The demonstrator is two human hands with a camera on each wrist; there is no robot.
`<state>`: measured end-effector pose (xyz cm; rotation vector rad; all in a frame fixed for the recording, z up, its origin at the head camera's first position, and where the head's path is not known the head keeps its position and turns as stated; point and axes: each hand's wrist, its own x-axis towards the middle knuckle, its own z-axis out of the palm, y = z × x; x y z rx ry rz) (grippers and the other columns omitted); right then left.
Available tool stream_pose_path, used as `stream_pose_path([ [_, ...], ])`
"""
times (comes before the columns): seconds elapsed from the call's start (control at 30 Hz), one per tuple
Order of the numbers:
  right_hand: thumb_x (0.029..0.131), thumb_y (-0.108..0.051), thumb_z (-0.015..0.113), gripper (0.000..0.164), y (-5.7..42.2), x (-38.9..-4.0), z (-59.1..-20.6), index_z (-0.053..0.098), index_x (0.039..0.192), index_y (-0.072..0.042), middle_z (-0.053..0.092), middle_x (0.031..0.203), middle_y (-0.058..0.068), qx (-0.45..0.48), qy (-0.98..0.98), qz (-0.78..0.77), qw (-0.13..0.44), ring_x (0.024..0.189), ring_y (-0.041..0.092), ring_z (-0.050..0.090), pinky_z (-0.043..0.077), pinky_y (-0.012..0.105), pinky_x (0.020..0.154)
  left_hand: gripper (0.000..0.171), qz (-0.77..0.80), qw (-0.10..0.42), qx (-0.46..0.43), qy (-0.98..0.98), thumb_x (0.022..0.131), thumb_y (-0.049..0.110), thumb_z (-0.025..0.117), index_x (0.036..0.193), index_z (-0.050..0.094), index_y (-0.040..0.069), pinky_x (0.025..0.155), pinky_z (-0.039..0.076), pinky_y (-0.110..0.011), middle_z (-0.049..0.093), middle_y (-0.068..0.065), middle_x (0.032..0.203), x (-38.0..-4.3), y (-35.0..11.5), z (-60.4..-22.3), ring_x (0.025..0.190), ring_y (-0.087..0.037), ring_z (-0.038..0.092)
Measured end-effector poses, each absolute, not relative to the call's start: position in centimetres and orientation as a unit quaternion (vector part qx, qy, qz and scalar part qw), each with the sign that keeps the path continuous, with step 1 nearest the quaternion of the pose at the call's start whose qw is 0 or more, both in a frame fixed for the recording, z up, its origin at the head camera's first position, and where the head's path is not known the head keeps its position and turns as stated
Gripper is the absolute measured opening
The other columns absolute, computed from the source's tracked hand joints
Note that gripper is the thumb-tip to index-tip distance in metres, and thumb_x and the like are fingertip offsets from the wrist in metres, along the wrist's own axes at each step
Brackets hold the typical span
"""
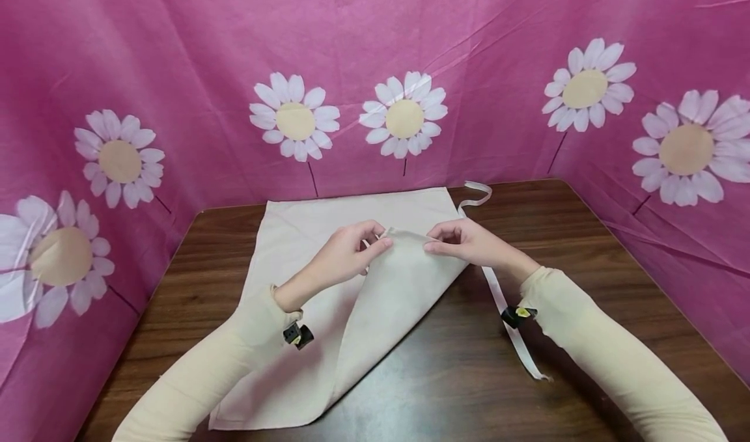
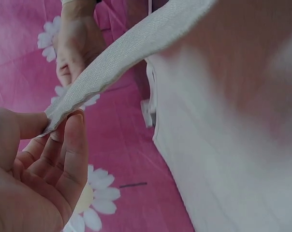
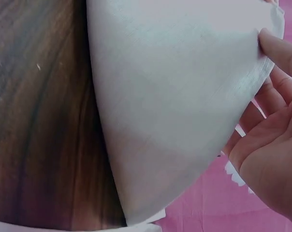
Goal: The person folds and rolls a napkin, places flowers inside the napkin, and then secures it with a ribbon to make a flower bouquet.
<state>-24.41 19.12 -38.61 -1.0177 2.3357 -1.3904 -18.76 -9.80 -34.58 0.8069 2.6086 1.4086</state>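
A cream fabric piece [image 1: 305, 227] lies on the table, its near right part folded over and lifted toward the middle. My left hand [image 1: 351, 247] pinches the corner of the lifted flap between thumb and fingers. A short way along the same edge, my right hand [image 1: 463, 240] pinches the hem. In the left wrist view the hemmed edge [image 2: 107, 67] runs away from my left thumb and fingers. The right wrist view has the raised flap [image 3: 170, 87] hanging from my right hand. A narrow white ribbon [image 1: 510, 325] passes under my right wrist.
The dark wooden table [image 1: 445, 377] extends on both sides of the fabric. A curled white ribbon end [image 1: 480, 191] lies near the far edge. Behind and beside the table hangs a pink curtain [image 1: 351, 25] with white flowers. A small dark camera [image 1: 297, 334] sits at my left wrist.
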Motion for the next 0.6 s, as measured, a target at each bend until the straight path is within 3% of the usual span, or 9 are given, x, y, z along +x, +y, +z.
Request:
stream_pose_path([
  [0.23,0.097,-0.015,0.071,0.005,19.8,-26.4,-39.9,0.075,0.099,-0.013,0.070,0.085,0.002,-0.357,0.815,-0.446,0.101,0.079,0.012,0.055,0.045,0.024,0.071,0.016,0.459,0.026,0.233,0.857,0.102,0.025,0.063,0.105,0.066,0.009,0.054,0.058,-0.038,0.066,-0.004,0.081,-19.9,-11.5,-34.0,0.059,-0.032,0.062],
  [0.4,0.097,-0.017,0.072,0.005,20.7,-27.0,-41.1,0.075,0.098,-0.013,0.068,0.082,-0.002,-0.351,0.840,-0.404,0.086,0.073,0.011,0.051,0.042,0.024,0.067,0.016,0.460,0.034,0.204,0.863,0.103,0.025,0.063,0.103,0.064,0.009,0.055,0.058,-0.039,0.063,-0.006,0.081,-20.6,-12.6,-34.5,0.059,-0.028,0.062],
  [0.6,0.096,-0.019,0.073,0.012,21.4,-27.6,-41.6,0.077,0.104,-0.011,0.073,0.093,-0.002,-0.332,0.861,-0.383,0.047,0.083,0.013,0.056,0.045,0.024,0.072,0.018,0.451,0.035,0.185,0.873,0.103,0.026,0.062,0.102,0.063,0.008,0.055,0.058,-0.037,0.058,-0.006,0.072,-21.1,-13.8,-34.9,0.058,-0.022,0.060],
])
